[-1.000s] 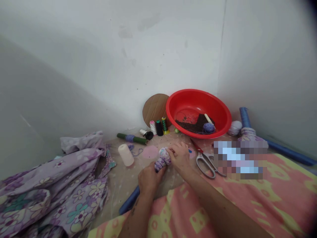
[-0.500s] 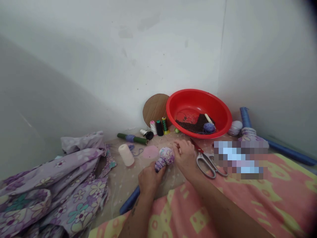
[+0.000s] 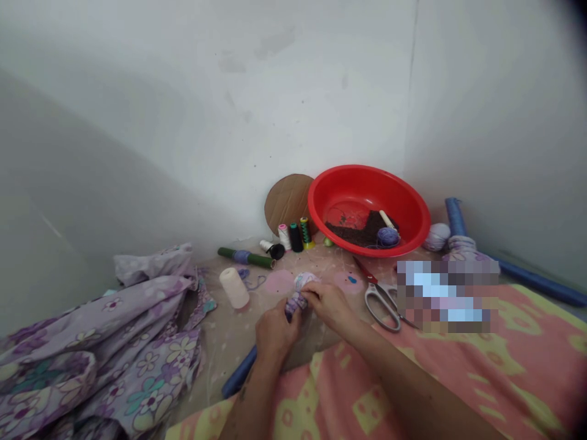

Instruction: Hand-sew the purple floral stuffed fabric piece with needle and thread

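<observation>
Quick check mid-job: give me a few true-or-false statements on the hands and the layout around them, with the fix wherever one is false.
1. The left hand grips the cloth-wrapped stick, and the right hand is at its wrapped end. True.
2. A purple yarn ball lies in the red basin. True.
3. The scissors lie inside the basin. False: the scissors lie in front of it.
4. The large white thread cone is right of both hands. False: the cone is to their left.
5. The cardboard disc is left of the basin. True.
</observation>
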`<state>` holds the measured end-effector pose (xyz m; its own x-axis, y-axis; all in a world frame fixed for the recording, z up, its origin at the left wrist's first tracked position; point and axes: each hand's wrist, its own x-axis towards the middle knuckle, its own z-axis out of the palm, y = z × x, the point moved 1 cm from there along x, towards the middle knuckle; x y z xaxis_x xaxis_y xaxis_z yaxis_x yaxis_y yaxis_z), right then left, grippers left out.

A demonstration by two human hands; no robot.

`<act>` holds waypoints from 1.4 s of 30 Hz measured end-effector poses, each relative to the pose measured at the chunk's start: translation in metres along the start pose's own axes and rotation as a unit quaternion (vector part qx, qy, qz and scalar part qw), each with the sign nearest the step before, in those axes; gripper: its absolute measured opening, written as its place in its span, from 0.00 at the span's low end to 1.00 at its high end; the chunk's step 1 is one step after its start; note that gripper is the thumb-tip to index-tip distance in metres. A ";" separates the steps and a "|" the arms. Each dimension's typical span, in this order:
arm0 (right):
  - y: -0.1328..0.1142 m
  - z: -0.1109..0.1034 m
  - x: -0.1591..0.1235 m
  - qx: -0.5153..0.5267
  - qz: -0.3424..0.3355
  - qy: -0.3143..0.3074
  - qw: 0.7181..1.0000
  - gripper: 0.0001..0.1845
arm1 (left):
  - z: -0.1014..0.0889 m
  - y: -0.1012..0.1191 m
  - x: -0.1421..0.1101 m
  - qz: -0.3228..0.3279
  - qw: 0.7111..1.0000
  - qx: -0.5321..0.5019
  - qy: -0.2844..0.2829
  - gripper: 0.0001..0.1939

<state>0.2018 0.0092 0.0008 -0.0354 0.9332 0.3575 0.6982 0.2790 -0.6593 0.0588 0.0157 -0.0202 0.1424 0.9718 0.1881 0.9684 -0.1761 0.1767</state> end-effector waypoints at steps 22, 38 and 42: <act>0.008 0.021 -0.005 -0.059 0.061 -0.095 0.992 0.12 | -0.001 -0.004 0.003 -0.033 0.998 -0.016 0.041 0.22; 0.002 0.018 -0.005 -0.082 0.072 -0.071 0.991 0.11 | -0.005 -0.003 0.004 -0.048 0.998 -0.023 0.026 0.19; 0.002 0.018 -0.006 -0.082 0.072 -0.070 0.992 0.11 | -0.006 -0.002 0.004 -0.057 0.998 -0.028 0.014 0.20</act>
<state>0.1904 0.0087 -0.0147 -0.0173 0.9863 0.1638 0.8093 0.1100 -0.5770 0.0564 0.0187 -0.0142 0.0249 0.9814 0.1903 0.9647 -0.0735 0.2531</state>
